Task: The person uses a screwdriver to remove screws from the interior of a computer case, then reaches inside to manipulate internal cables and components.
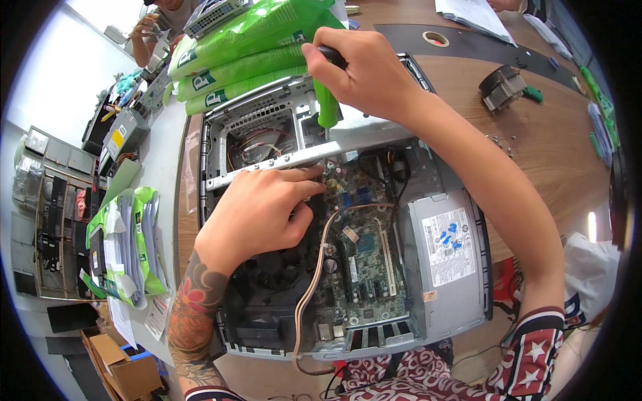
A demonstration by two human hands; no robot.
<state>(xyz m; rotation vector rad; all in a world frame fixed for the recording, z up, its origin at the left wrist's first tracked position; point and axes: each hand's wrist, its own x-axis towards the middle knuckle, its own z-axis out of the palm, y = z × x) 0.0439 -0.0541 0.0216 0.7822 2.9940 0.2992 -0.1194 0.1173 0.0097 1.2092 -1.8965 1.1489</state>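
Observation:
My right hand (368, 70) is closed round the black and green handle of what looks like a screwdriver (326, 105), pointing down over the opened computer case (348, 142). Its shaft and tip are hard to make out. My left hand (267, 207) rests over the case, index and middle fingers stretched out to the upper edge of the motherboard (364, 244). The thumb stands apart, and I see nothing held in that hand. Pinkish cables (309, 291) run down across the board. A silver unit with a white label (449, 247) fills the right side of the case.
Green packages (247, 50) are stacked behind the case. A heat sink with fan (501, 88), small screws (509, 151) and a tape roll (436, 39) lie on the wooden table at right. Papers in green wrapping (130, 244) stand at left. Another person (144, 33) sits at far left.

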